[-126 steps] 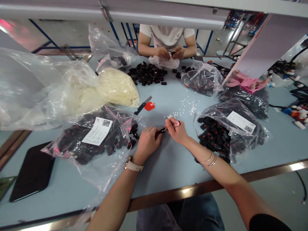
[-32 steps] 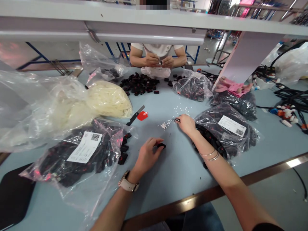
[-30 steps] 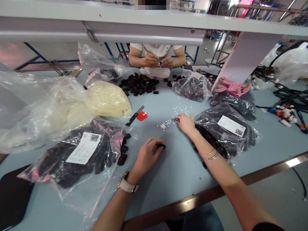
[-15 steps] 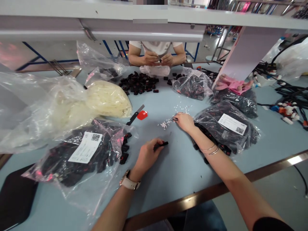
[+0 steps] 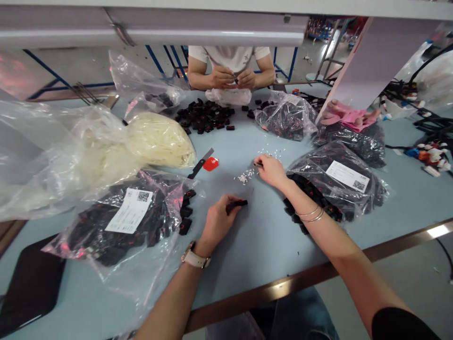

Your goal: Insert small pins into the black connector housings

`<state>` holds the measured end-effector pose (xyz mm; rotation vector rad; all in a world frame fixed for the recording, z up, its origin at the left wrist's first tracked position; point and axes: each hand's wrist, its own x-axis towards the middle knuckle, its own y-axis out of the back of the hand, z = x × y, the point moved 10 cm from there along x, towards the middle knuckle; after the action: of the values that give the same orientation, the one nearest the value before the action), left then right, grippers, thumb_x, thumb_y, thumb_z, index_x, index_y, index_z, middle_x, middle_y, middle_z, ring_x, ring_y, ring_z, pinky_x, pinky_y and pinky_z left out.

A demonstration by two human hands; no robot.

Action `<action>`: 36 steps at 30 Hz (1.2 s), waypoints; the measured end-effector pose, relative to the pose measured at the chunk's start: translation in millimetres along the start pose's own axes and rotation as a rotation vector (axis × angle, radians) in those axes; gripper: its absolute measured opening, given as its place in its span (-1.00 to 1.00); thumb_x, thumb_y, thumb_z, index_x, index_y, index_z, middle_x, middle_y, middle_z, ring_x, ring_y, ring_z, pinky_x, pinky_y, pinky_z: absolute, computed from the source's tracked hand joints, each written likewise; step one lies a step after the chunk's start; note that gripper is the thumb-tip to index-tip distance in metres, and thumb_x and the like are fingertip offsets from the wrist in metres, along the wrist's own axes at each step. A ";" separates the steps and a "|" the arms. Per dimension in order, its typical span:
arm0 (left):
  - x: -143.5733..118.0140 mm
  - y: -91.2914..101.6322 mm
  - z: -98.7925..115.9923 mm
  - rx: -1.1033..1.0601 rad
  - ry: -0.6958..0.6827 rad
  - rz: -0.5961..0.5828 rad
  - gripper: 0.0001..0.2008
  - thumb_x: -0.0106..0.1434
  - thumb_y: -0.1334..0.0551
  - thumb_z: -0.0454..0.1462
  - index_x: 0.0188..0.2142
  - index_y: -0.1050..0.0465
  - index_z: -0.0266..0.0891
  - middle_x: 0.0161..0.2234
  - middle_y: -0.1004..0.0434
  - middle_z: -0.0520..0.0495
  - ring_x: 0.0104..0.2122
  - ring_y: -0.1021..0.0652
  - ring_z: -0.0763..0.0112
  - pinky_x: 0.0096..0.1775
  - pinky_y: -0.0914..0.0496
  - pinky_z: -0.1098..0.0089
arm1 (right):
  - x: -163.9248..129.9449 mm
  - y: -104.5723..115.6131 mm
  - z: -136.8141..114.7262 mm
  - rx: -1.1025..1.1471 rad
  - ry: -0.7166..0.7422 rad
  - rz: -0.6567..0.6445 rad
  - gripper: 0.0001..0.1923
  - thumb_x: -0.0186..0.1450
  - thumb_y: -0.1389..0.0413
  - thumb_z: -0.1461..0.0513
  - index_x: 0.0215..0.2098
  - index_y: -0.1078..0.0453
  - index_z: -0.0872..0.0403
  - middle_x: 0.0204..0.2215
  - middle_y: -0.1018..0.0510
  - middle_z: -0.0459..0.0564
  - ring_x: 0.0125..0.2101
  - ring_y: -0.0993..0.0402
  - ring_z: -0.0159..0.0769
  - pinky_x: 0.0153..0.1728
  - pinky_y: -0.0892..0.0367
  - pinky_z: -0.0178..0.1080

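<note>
On blue surface [image 5: 247,245], left hand [image 5: 216,223] pinches black connector [image 5: 238,204] steady; right hand [image 5: 271,170], well apart, fingers closed picking among small white pins [image 5: 245,177] just beside.

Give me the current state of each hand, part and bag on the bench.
left hand: pinching a black connector just above the table.
right hand: fingertips at the small white pieces, grip unclear.
left labelled bag: open, black parts spilling out.
right labelled bag: lying flat, open toward the wrist.
utility knife: lying untouched.
</note>
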<state>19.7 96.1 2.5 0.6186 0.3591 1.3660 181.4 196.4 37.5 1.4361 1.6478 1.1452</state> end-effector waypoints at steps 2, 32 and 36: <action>0.7 1.5 -1.8 0.007 0.007 0.012 -0.86 0.16 -0.20 -0.26 -0.25 -0.36 -0.17 -0.29 -0.60 -0.03 -0.37 -0.58 0.35 -0.26 -0.46 0.32 | -4.1 16.0 -10.9 0.147 0.011 0.048 -0.83 0.24 0.04 0.30 -0.31 -0.39 0.10 -0.41 -0.49 -0.03 -0.39 -0.35 -0.33 -0.32 -0.19 -0.30; 0.4 5.3 -6.8 -0.013 0.090 0.061 -0.81 0.10 -0.23 -0.28 -0.29 -0.26 -0.17 -0.34 -0.58 0.00 -0.35 -0.59 0.33 -0.29 -0.45 0.34 | -64.6 -60.3 -38.5 0.727 0.001 -0.222 -0.88 0.17 -0.11 0.26 -0.41 -0.48 0.13 -0.44 -0.44 -0.12 -0.40 -0.35 -0.42 -0.28 -0.23 -0.32; 0.1 4.7 -8.9 -0.008 0.092 0.065 -0.81 0.09 -0.24 -0.29 -0.29 -0.26 -0.18 -0.34 -0.58 -0.01 -0.34 -0.59 0.33 -0.28 -0.44 0.34 | -65.7 -56.7 -40.9 0.693 0.045 -0.194 -0.89 0.17 -0.12 0.26 -0.40 -0.49 0.12 -0.45 -0.41 -0.12 -0.39 -0.35 -0.42 -0.27 -0.23 -0.33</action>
<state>10.8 98.3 -1.6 0.5662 0.4112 1.4605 133.5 123.4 -2.3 1.5977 2.2902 0.5077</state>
